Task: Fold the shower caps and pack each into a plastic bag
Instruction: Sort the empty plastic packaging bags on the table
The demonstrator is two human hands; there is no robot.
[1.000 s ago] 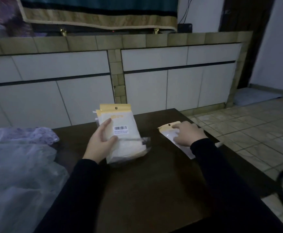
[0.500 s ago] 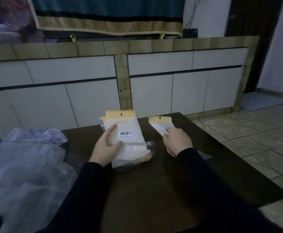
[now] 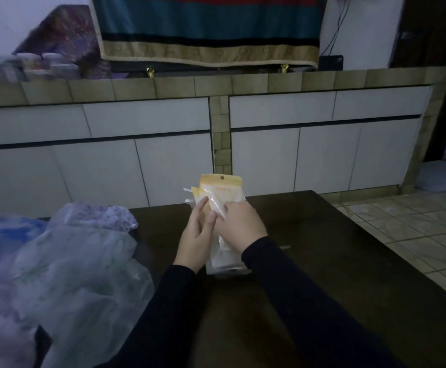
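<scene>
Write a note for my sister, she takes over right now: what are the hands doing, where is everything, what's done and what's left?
Left hand: holds the stack of yellow-topped plastic bags upright on the dark table.
Right hand: fingers grip the front bag of that stack.
Shower caps: piled loose at the table's left, unfolded.
Done: no packed cap shows.
Left: pull one bag free, fold a cap, slip it in, repeat.

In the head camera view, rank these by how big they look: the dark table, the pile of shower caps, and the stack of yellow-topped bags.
1. dark table
2. pile of shower caps, near the camera, so possibly exaggerated
3. stack of yellow-topped bags
</scene>
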